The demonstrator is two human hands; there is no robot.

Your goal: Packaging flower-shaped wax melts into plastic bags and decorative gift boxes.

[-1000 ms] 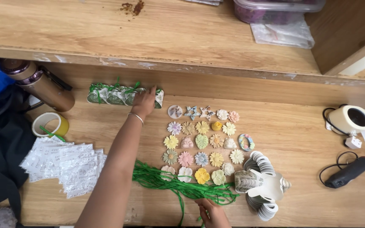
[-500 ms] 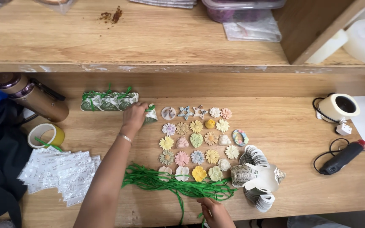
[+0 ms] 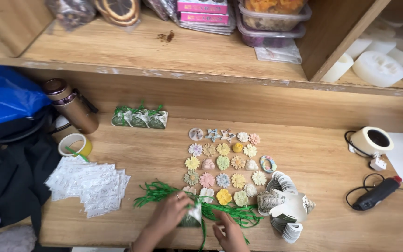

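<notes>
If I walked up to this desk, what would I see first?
Probably the colourful little flower shapes lined up in neat rows in the middle of the wooden desk. Just below them lies a bright green ribbon bundle, where the left hand holds a small wrapped packet and the right hand touches the ribbon.

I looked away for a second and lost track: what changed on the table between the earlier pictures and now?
The left hand took one small packet from the end of the packet row at the back and brought it down to the green ribbons, where it holds it. The row is now shorter. The right hand stayed at the ribbons. The flower shapes, tape roll and glue gun did not move.
</notes>
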